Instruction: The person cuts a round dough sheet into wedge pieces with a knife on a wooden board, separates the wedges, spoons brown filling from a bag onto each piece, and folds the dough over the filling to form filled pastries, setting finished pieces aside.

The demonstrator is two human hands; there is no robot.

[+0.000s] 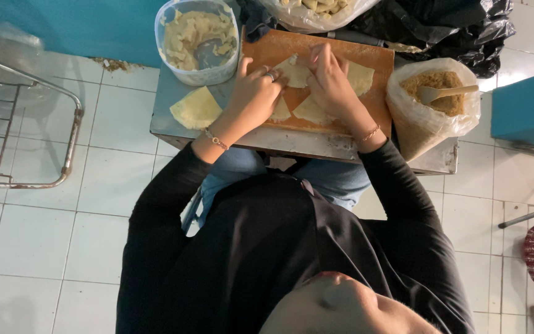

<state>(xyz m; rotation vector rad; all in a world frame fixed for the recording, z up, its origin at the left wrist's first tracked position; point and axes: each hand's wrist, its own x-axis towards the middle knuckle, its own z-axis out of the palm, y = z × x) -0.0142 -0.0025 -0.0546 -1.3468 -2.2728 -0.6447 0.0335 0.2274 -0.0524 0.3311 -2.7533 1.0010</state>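
Head view: left hand (251,93) and right hand (332,83) both pinching dough wrapper (293,71) over wooden board (316,49); thin sheet likely to tear if pulled hard, filling tub (196,40) close by.

A home kitchen corner: tiled floor (32,241), small metal table (292,143), wooden cutting board (329,49), tub of filling (198,41).

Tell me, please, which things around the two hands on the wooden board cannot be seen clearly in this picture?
- Head view: the pastry sheet between the hands is partly covered by the left hand and right hand; any filling is hidden.
- The clear bag at the top is cut off by the edge.
- The tool in the plastic tub is half buried in the pale mash.
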